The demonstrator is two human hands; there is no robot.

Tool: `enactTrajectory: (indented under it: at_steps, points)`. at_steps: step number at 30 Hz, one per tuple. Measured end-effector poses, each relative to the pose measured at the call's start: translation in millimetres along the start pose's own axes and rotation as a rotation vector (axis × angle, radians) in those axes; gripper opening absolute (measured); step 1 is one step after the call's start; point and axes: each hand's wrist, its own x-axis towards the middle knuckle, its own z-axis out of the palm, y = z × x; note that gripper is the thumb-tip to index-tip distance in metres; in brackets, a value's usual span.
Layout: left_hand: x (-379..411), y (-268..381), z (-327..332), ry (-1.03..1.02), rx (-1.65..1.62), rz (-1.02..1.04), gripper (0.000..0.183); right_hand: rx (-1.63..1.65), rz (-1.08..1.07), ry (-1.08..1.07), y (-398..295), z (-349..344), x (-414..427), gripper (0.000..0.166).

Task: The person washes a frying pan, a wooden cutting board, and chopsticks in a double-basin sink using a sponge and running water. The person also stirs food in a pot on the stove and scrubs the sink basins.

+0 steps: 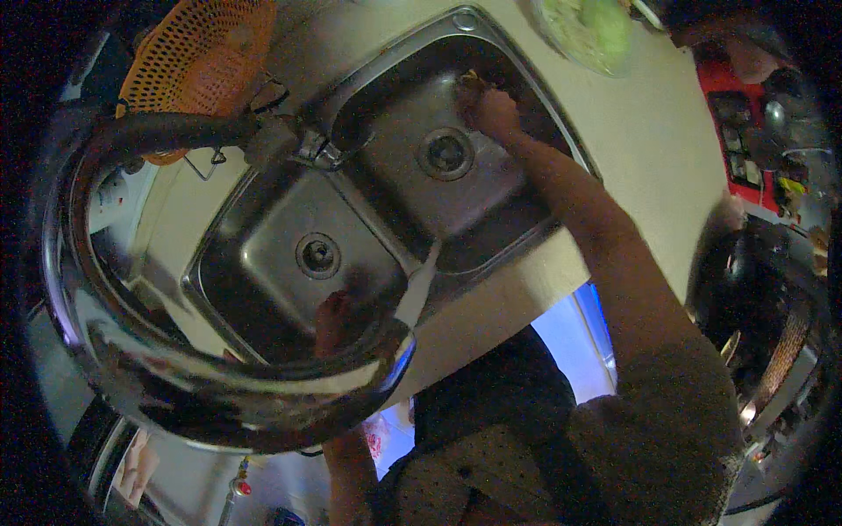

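My right hand [496, 112] is closed around a small brownish object [468, 92], perhaps a scrubber, inside the upper right basin of a stainless steel double sink [395, 98]. What exactly it is cannot be made out. Beneath the curved metal faucet [230, 394], my left hand [332, 315] hangs over the lower left basin; its fingers look dark and blurred, and part of the forearm is hidden behind the faucet. Water [421, 283] seems to run from the spout across the divider. Each basin has a round drain, one at the upper right [446, 154] and one at the lower left [318, 256].
An orange perforated plastic basket [197, 62] stands behind the faucet base. A clear bowl with pale green contents [589, 33] is on the counter [644, 151] at the top. A dark pan-like vessel [730, 283] and a red tray area [717, 85] lie to the right.
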Motion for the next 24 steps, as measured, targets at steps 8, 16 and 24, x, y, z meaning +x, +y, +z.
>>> enactTrajectory:
  at_steps: [8,16,24]
  points:
    - [2.7,3.7,-11.2,-0.018,-0.052,-0.036,0.034,-0.031,-0.393,0.016,-48.9,49.1,22.6,0.032]
    - [-11.1,44.1,-12.3,0.039,0.118,0.02,0.033,0.313,-0.717,-0.057,-79.2,29.0,14.0,0.041]
    - [-3.3,3.2,-6.2,0.031,0.14,0.046,0.031,0.285,-1.077,-0.268,-106.6,78.9,-45.3,0.041]
